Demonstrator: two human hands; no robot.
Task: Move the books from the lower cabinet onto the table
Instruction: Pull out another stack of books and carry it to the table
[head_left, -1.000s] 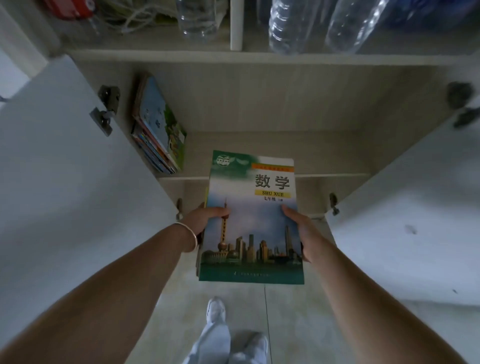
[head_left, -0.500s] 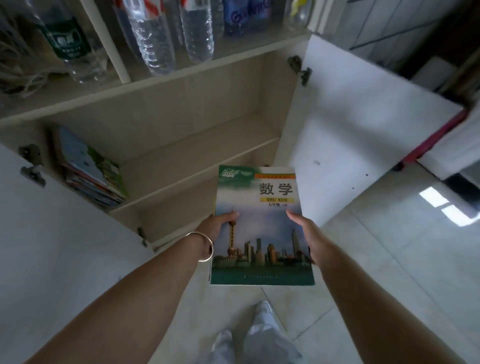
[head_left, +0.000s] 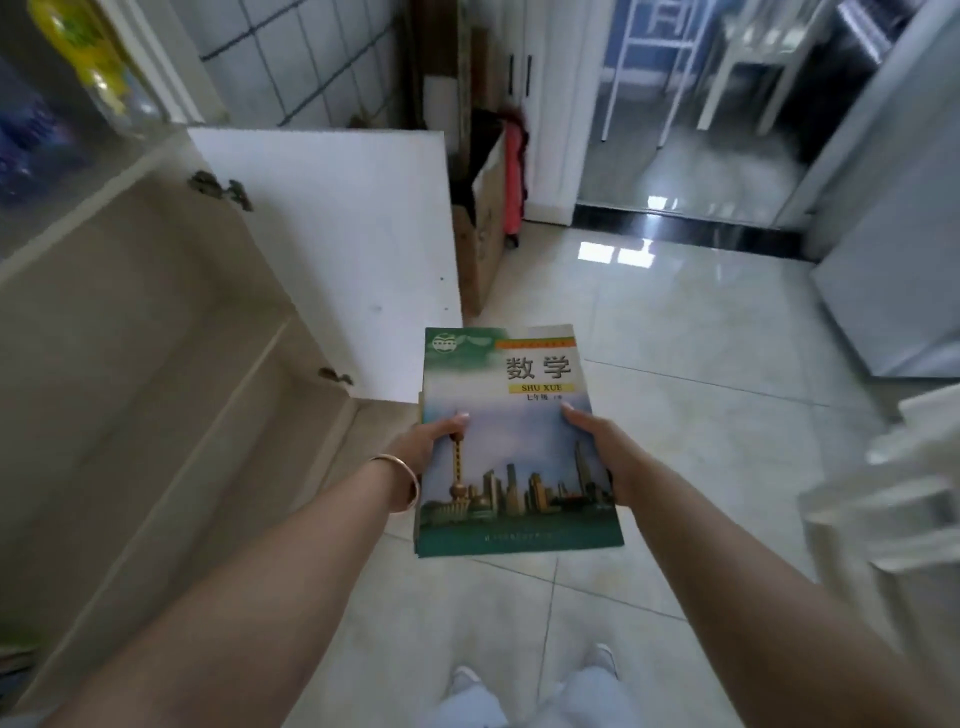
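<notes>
I hold a small stack of books (head_left: 514, 441) flat in front of me above the tiled floor; the top one is a green-and-blue textbook with a city skyline on its cover. My left hand (head_left: 428, 441), with a bangle on the wrist, grips the left edge, thumb on the cover. My right hand (head_left: 597, 447) grips the right edge the same way. The lower cabinet (head_left: 171, 364) stands open to my left, and the part of its shelves in view shows bare wood. No table top is clearly in view.
The cabinet's white door (head_left: 337, 244) stands open just ahead on the left. A cardboard box (head_left: 483, 234) and a red object (head_left: 514, 171) stand behind it. A white appliance (head_left: 898, 234) stands at the right, and a blurred white object (head_left: 893, 514) lies at the right edge.
My view has swung to the right, away from the cabinet toward the room. The leaning books on the shelf have left the view. Both hands keep the same hold on the stack.
</notes>
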